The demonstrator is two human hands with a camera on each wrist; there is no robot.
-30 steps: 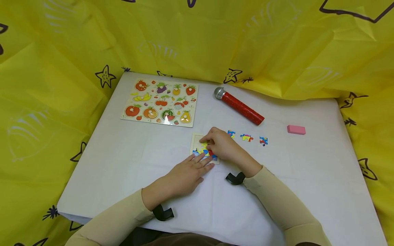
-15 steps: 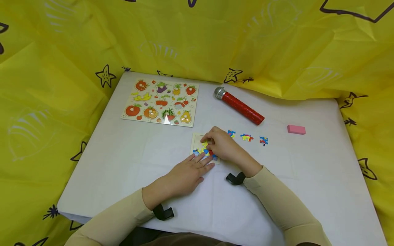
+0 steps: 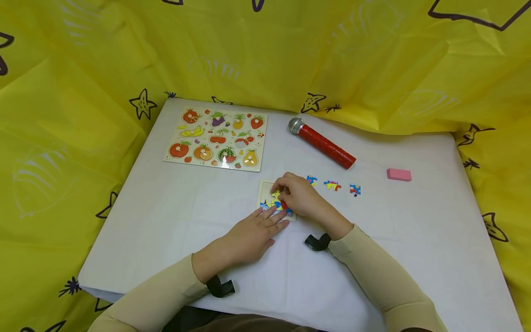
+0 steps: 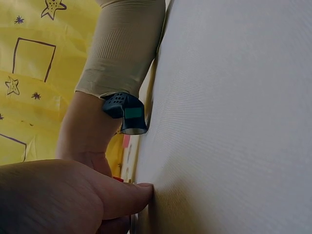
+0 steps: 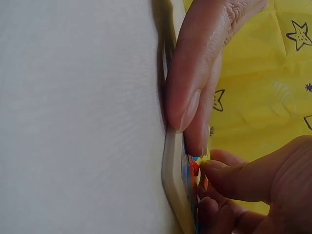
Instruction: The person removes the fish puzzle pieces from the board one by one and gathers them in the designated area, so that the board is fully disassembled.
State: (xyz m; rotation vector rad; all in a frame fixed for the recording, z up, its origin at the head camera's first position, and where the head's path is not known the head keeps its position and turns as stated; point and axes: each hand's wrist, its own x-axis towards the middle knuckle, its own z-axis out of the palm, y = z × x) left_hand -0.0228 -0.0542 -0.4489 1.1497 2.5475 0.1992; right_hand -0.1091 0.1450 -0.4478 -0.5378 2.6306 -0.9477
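Note:
A small wooden jigsaw board lies mid-table, its lower part filled with blue, yellow and red pieces. My left hand lies across its near edge with fingers stretched out, holding it down. Over the board's upper right part, my right hand pinches a yellow jigsaw piece between thumb and fingers. That piece is mostly hidden by the fingers. Right of the board, three loose jigsaw pieces lie in a row: a blue one, a yellow and red one and a blue and red one.
A fruit peg puzzle lies at the back left of the white-covered table. Behind the loose pieces is a red microphone. A pink eraser-like block sits farther right. Yellow curtain closes off the back and sides.
The right fingertips have shifted very slightly to the right over the board, still pinching. My left hand stays in place, and the loose pieces have not moved.

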